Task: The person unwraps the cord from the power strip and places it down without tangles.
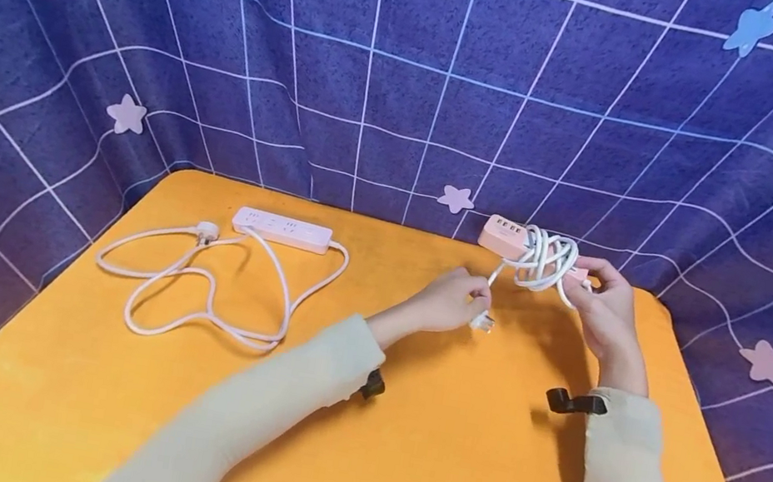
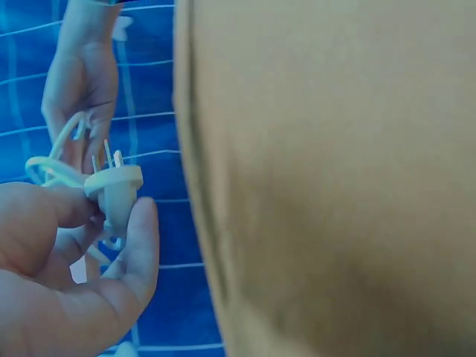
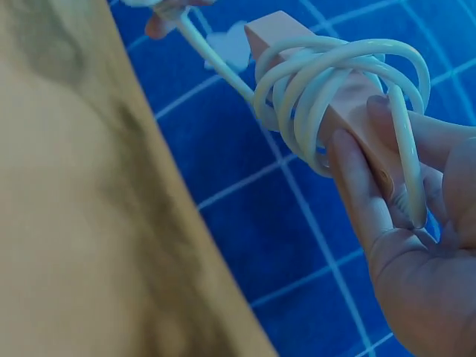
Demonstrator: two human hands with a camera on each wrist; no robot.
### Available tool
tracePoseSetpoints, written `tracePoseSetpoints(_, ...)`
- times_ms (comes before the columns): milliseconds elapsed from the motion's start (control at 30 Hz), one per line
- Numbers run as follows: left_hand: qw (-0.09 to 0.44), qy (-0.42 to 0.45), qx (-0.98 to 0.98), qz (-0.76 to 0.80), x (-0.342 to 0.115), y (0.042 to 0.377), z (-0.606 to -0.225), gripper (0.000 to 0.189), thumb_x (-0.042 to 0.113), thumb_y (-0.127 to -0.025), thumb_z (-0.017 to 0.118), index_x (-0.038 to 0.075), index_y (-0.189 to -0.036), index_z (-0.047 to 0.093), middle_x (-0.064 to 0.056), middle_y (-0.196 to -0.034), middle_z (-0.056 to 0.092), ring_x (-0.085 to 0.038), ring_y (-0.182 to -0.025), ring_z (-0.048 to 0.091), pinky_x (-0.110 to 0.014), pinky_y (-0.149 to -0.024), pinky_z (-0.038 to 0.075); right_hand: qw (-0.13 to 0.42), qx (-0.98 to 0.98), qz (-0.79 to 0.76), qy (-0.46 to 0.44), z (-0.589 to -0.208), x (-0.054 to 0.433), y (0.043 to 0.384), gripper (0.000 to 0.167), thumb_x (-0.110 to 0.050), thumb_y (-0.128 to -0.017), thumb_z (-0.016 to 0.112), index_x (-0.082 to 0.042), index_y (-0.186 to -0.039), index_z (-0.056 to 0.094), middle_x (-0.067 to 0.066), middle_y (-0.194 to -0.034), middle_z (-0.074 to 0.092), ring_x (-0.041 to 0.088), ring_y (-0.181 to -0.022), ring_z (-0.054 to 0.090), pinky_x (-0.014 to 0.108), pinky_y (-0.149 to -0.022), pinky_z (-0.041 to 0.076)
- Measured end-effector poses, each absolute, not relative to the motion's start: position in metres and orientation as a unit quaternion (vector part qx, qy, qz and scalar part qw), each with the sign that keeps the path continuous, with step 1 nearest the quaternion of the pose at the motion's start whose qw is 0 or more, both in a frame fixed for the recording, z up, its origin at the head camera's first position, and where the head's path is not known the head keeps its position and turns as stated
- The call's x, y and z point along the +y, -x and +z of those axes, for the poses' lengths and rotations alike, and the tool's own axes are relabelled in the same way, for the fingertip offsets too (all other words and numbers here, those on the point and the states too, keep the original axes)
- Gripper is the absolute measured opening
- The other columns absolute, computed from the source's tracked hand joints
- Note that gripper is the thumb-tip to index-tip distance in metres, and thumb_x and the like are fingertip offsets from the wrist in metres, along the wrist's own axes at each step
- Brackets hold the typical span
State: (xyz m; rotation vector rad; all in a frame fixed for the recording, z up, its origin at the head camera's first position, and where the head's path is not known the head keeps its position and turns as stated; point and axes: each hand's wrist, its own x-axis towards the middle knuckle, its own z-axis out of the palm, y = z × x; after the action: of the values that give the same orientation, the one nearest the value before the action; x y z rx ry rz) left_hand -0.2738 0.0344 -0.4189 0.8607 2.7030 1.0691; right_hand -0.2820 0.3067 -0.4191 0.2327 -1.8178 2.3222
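A pink power strip [image 1: 504,239] is held up above the far right part of the table. Its white cord [image 3: 305,89] is wound in several loops around the strip's middle. My right hand [image 1: 609,310] grips the end of the strip, with fingers and thumb on either side in the right wrist view. To the left of it, my left hand [image 1: 448,301] pinches the plug [image 2: 117,195] at the cord's free end, between thumb and fingers. The plug's metal prongs point away from the palm. A short stretch of cord runs from the plug to the loops.
A second, pale pink power strip [image 1: 282,230] lies at the table's back left. Its unwound cord [image 1: 207,318] spreads in loose loops, with its plug [image 1: 207,231] beside the strip. The orange table [image 1: 398,454] meets a blue gridded curtain [image 1: 411,85] behind.
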Motion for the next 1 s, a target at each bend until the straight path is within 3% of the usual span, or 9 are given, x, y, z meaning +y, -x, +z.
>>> tracePoseSetpoints(100,0.055,-0.261,0.877,0.400,0.020,0.268,-0.412,0.014,0.024,-0.107,0.060,0.017,-0.117,0.066,0.002,-0.109,0.070,-0.014,-0.100,0.064,-0.032,-0.090,0.052,0.100,-0.611,0.780,-0.089,-0.409,0.296,0.276,0.033,0.022,-0.090,0.066,-0.008,-0.103,0.073,0.002,-0.095,0.072,0.008,-0.078,0.068,0.018,-0.068,0.058)
tracePoseSetpoints(233,0.072,-0.203,0.856,0.470,0.001,0.262,-0.407,0.037,0.025,-0.103,0.066,0.015,-0.136,0.052,-0.003,-0.115,0.071,-0.017,-0.091,0.069,-0.034,-0.080,0.057,0.105,-0.609,0.781,-0.094,-0.398,0.279,0.273,0.037,0.024,-0.089,0.064,-0.010,-0.100,0.073,0.002,-0.100,0.071,0.008,-0.080,0.065,0.017,-0.068,0.057)
tracePoseSetpoints(333,0.067,-0.178,0.855,0.482,-0.011,0.258,-0.405,0.046,0.022,-0.100,0.067,0.014,-0.141,0.050,-0.004,-0.115,0.071,-0.018,-0.092,0.067,-0.034,-0.082,0.055,0.100,-0.613,0.778,-0.099,-0.392,0.266,0.272,0.040,0.025,-0.088,0.062,-0.013,-0.099,0.073,0.000,-0.105,0.070,0.008,-0.084,0.063,0.017,-0.070,0.056)
tracePoseSetpoints(700,0.027,-0.166,0.840,0.515,-0.039,0.247,-0.399,0.038,0.024,-0.101,0.062,0.017,-0.137,0.061,-0.002,-0.106,0.068,-0.017,-0.090,0.066,-0.034,-0.080,0.053,0.093,-0.596,0.790,-0.109,-0.383,0.239,0.264,0.045,0.029,-0.085,0.059,-0.013,-0.098,0.072,0.001,-0.109,0.068,0.009,-0.083,0.063,0.018,-0.069,0.056)
tracePoseSetpoints(1000,0.018,-0.164,0.828,0.536,-0.048,0.244,-0.397,0.033,0.021,-0.100,0.062,0.010,-0.131,0.064,-0.004,-0.103,0.071,-0.017,-0.089,0.068,-0.034,-0.082,0.054,0.092,-0.586,0.795,-0.128,-0.388,0.230,0.264,0.047,0.030,-0.085,0.057,-0.013,-0.098,0.072,-0.001,-0.097,0.070,0.008,-0.074,0.062,0.017,-0.062,0.053)
